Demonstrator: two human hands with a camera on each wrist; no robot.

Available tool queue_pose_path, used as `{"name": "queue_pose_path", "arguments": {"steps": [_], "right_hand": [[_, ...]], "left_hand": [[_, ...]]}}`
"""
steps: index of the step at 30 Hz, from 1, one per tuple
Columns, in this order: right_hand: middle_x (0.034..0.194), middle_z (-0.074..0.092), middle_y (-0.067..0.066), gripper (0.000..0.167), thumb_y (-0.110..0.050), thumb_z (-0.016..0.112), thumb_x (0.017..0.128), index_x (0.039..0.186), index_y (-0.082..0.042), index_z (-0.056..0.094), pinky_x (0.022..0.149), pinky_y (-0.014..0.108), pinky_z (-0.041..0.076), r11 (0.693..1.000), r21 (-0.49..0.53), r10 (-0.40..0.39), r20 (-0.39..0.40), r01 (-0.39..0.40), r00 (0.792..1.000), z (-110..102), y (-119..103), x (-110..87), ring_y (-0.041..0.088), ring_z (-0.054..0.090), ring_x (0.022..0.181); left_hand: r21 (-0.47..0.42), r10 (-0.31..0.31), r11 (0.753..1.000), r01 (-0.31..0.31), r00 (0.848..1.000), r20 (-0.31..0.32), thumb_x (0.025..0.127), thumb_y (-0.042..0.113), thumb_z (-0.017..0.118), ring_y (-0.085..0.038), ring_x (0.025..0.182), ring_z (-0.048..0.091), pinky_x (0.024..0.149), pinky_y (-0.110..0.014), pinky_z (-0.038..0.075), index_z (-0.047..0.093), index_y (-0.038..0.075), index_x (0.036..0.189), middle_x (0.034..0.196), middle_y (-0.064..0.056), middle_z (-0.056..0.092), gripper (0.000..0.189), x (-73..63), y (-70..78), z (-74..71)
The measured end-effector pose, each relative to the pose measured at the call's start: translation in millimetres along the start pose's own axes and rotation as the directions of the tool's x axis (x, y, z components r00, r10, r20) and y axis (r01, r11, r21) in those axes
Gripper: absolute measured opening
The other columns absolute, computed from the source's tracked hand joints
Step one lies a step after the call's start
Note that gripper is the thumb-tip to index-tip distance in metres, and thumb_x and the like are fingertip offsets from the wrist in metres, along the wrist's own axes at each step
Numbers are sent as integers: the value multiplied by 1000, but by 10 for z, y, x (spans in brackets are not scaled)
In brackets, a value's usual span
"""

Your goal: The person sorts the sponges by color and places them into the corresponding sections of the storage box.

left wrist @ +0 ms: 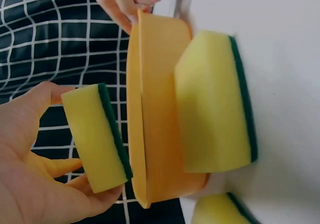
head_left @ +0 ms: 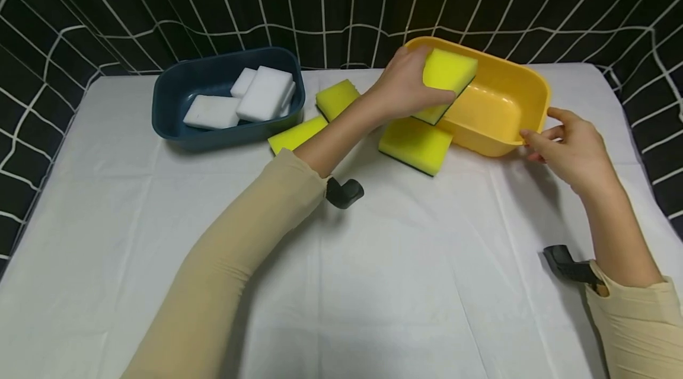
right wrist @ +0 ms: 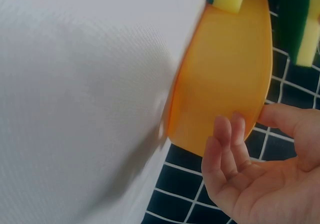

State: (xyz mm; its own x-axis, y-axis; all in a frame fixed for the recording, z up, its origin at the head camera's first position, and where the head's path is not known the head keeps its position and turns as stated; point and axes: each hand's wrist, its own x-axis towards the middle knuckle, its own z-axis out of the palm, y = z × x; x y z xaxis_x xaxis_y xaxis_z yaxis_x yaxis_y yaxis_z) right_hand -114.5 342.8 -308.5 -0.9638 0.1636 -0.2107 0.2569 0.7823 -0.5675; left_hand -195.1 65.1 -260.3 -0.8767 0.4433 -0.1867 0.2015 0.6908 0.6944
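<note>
One yellow sponge [head_left: 447,76] | left hand [head_left: 404,87]: grip holds it | right hand [head_left: 575,145]: grip pinches tub [head_left: 493,107]

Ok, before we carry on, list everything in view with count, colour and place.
Oblong dark-blue plastic basin: 1, dark blue, far left
White rectangular foam blocks: at least 3, white, inside the dark-blue basin
Oblong yellow plastic basin: 1, yellow, far right
Block-shaped foam sponges: 4, yellow with dark green backing; two between the basins, one by the yellow basin's near side, one held up
White tablecloth: 1, white, under everything
Gridded fabric: count unclear, black with white lines, behind and both sides
Curved pieces: 2, black, at the cuffs
Sleeves: 2, beige, on both arms
Left hand: 1, bare, holding the raised sponge
Right hand: 1, bare, gripping the yellow basin's right end
</note>
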Motion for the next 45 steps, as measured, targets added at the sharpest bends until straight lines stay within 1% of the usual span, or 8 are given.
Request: {"name": "queue_pose_path", "arguments": {"steps": [4,10,15,21,25,31,34,45], "right_hand": [[86,64,1,80,-30,58,108,163,10,16,57,19,46,1000,-2,6,0,-6,1000,12,11,0,3,58,64],[87,65,2,80,-30,59,108,163,10,16,58,18,46,1000,-2,2,-8,-2,1000,5,10,-1,2,58,63],[87,65,2,80,-29,59,108,163,10,17,58,16,46,1000,5,-5,-6,5,1000,-1,18,-2,1,59,64],[88,65,3,80,-29,59,108,163,10,16,58,14,47,1000,12,-5,-7,5,1000,2,28,6,0,59,64],[89,65,4,80,-27,60,107,163,11,16,59,13,47,1000,15,-9,-8,9,1000,6,27,10,0,59,63],[90,66,6,80,-27,59,107,163,11,15,58,13,47,1000,8,-13,-6,14,1000,6,28,7,-1,59,64],[91,66,7,80,-28,59,108,163,11,15,58,14,46,1000,1,-9,-6,9,1000,7,27,8,-1,59,64],[87,65,0,80,-29,59,108,163,10,16,59,15,45,1000,2,-7,-6,7,1000,9,12,0,-1,59,64]], "left_hand": [[17,-36,999,37,999,-18,97,45,73,-11,119,49,90,-17,49,32,17,163,147,-2,43,83,145,42,49],[54,-76,995,80,994,-73,97,47,72,-12,115,52,90,-17,50,35,17,163,143,-3,46,82,360,79,105],[125,-98,986,108,992,-84,98,51,70,-11,113,53,91,-17,49,37,16,160,139,-2,47,79,511,136,165],[146,-164,974,174,983,-78,98,55,67,-10,114,51,92,-18,49,35,21,161,149,1,41,78,614,154,235],[109,-192,974,198,979,-65,100,54,66,-8,121,48,101,-15,46,30,22,164,160,3,34,80,634,104,264],[40,-144,988,146,988,-48,102,47,67,-6,142,40,119,-14,33,24,20,168,171,3,25,83,606,0,287],[11,-117,993,118,992,-51,103,46,67,-6,146,38,119,-14,31,24,20,169,172,2,26,83,584,-43,280],[-45,-31,999,26,995,-92,104,41,67,-9,145,40,117,-14,34,33,17,166,166,1,38,74,440,-127,237]]}}
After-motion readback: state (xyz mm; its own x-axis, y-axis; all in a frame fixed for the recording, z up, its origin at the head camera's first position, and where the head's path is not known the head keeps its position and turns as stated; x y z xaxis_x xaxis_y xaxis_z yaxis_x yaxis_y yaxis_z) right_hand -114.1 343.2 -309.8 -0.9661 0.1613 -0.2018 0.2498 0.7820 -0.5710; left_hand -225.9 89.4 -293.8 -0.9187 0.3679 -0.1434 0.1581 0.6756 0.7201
